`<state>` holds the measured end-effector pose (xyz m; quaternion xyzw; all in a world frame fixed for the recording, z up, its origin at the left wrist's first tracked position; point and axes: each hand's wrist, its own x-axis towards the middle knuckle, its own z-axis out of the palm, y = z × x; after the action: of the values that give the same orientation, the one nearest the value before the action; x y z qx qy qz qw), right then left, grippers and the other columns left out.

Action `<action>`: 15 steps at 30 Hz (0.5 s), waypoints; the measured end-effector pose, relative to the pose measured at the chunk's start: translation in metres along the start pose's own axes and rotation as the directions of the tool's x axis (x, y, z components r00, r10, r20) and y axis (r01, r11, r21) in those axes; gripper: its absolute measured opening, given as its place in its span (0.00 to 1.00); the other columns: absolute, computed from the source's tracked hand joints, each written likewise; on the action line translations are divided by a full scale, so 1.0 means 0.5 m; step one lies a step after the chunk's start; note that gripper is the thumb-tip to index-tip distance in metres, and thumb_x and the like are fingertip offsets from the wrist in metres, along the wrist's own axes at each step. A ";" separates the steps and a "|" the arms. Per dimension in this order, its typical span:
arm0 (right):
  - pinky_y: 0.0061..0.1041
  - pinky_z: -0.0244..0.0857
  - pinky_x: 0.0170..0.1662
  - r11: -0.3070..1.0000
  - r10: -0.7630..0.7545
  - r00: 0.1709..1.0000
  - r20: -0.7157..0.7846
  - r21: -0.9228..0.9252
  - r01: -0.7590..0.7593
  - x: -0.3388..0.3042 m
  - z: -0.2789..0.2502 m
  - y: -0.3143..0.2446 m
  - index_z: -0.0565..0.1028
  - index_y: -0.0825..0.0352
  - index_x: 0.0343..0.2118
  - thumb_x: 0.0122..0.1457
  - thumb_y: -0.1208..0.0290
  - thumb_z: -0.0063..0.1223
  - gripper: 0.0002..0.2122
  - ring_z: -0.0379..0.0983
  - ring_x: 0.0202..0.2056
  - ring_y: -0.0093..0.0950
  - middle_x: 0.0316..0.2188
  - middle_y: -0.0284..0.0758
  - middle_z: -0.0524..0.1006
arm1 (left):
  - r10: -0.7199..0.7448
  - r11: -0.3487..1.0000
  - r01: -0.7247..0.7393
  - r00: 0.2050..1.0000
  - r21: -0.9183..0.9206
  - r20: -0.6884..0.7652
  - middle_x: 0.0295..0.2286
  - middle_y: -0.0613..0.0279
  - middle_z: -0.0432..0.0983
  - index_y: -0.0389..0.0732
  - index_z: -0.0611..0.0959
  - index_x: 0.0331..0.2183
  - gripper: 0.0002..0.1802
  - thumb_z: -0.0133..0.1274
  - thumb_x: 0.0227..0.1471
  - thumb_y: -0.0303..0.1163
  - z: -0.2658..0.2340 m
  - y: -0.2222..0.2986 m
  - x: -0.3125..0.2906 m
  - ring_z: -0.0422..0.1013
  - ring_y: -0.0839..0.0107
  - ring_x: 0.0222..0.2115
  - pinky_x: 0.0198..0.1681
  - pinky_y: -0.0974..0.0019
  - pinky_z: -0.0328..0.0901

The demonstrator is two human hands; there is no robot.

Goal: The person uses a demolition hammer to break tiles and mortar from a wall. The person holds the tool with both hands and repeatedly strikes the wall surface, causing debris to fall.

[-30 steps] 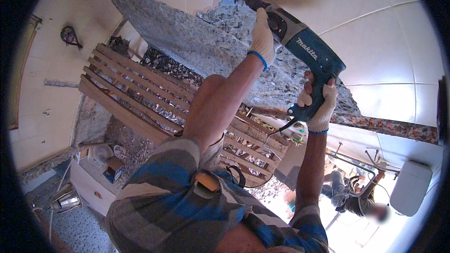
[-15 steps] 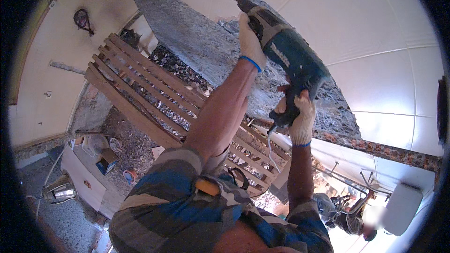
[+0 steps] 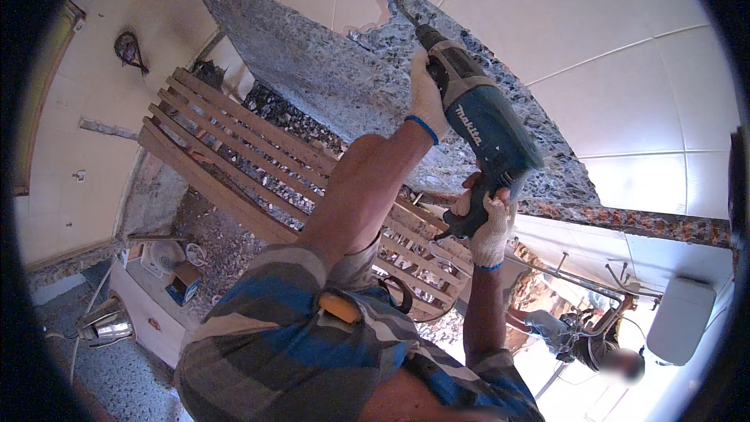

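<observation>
Clearly gripping, in two white gloves [image 3: 490,245] with blue cuffs, one drill [image 3: 486,116]: by the black rear handle [image 3: 467,224] with the right hand [image 3: 494,221], round the front with the left hand [image 3: 428,100], fingers partly hidden. Coloured teal-green, grey and black-nosed farther forward. Held slanting far and left, with one thin bit [image 3: 409,16] at one rough grey patch [image 3: 312,59] in the pale wall [image 3: 609,55]. Placed left: one slatted wooden bench [image 3: 215,185]. Seen right: one co-worker [image 3: 598,348], one white box [image 3: 681,322].
</observation>
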<state>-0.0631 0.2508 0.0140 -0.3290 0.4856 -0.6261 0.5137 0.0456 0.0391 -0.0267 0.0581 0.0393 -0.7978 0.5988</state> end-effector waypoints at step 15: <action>0.28 0.70 0.32 0.829 -0.122 0.985 0.119 -0.533 0.167 -0.017 0.101 0.073 0.72 0.74 0.45 0.59 0.80 0.56 0.12 0.74 0.27 0.26 0.33 0.39 0.78 | -0.042 0.999 0.042 0.998 0.006 0.046 0.39 0.52 0.84 0.41 0.83 0.46 0.26 0.40 0.69 0.52 -0.093 0.117 0.036 0.82 0.53 0.38 0.47 0.45 0.78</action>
<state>-0.0032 0.2455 -0.0040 -0.5212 0.5951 -0.4870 0.3702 0.0991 0.0117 -0.0749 0.0403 0.0245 -0.8115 0.5824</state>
